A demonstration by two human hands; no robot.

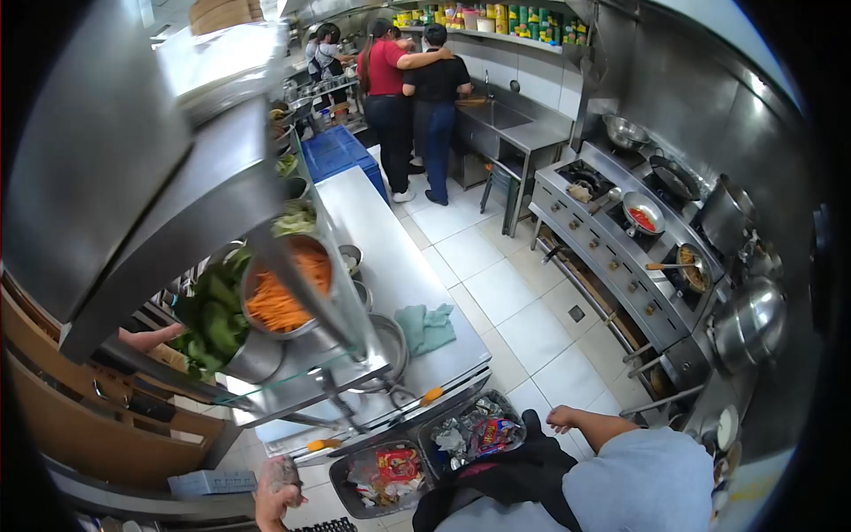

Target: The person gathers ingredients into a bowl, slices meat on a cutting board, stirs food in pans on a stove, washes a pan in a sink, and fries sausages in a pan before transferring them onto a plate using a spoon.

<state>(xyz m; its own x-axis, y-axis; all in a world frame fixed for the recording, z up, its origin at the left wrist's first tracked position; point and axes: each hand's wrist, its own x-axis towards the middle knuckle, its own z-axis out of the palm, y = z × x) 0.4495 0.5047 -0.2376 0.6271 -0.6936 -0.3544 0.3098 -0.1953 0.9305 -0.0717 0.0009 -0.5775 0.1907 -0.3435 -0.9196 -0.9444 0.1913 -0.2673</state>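
At the near left, the left hand is wrapped around a greyish bundle, too small and blurred to identify, holding it low over the floor, just beside the left bin. The bundle seems to be what is being handled, and it probably calls for a full, even wrap of the fingers rather than a pinch, in case it is soft or loose.

The left bin and the right bin stand side by side against the near end of the table, both carrying wrappers. The right hand hangs beyond the right bin with nothing in it, its fingers loosely bent; it is free to steady the bundle from below if that sags.

The orange grips sit along the table's near end, where a low swing of the arm could snag, so a path clear of that edge is safer. Farther up lie the green cloth and, behind glass, the shredded carrot; the bundle is best held well away from the food.

Across the aisle, the stove bears several pans. Farthest off, two people, one in a red top, stand near the sink, so careful footing would help.
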